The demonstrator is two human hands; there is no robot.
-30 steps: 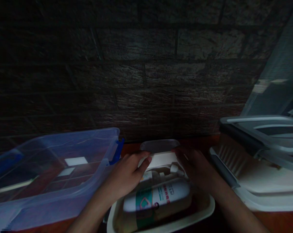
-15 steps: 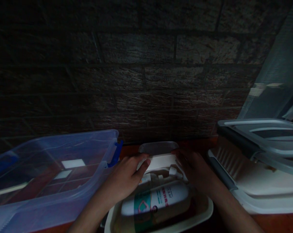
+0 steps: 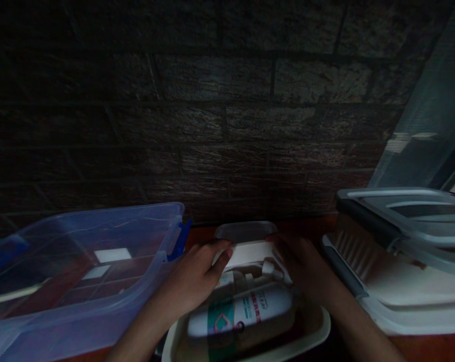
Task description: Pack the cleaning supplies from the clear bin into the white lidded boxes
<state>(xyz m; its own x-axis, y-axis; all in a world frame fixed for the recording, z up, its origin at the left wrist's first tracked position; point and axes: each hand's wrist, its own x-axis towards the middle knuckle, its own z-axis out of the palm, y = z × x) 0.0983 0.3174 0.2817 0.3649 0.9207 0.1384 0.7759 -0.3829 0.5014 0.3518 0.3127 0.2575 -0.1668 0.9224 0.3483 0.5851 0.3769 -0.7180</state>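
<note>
A cream plastic tub point(image 3: 317, 329) sits in front of me, low in the middle of the view. A white bottle point(image 3: 246, 314) with a green and red label lies on its side inside it, with a small white cap behind. My left hand point(image 3: 195, 276) grips the tub's far left rim, fingers curled over the edge. My right hand point(image 3: 302, 264) holds the far right rim in shadow. A small grey lid or handle point(image 3: 246, 230) shows just beyond the tub.
A clear blue-tinted storage bin point(image 3: 80, 261) with a blue latch stands at the left. At the right is a white box point(image 3: 400, 296) with a grey lid point(image 3: 400, 206) raised. A dark brick wall point(image 3: 219, 110) rises close behind. The surface is reddish wood.
The tub and both hands have shifted slightly left and toward me. The grip looks unchanged.
</note>
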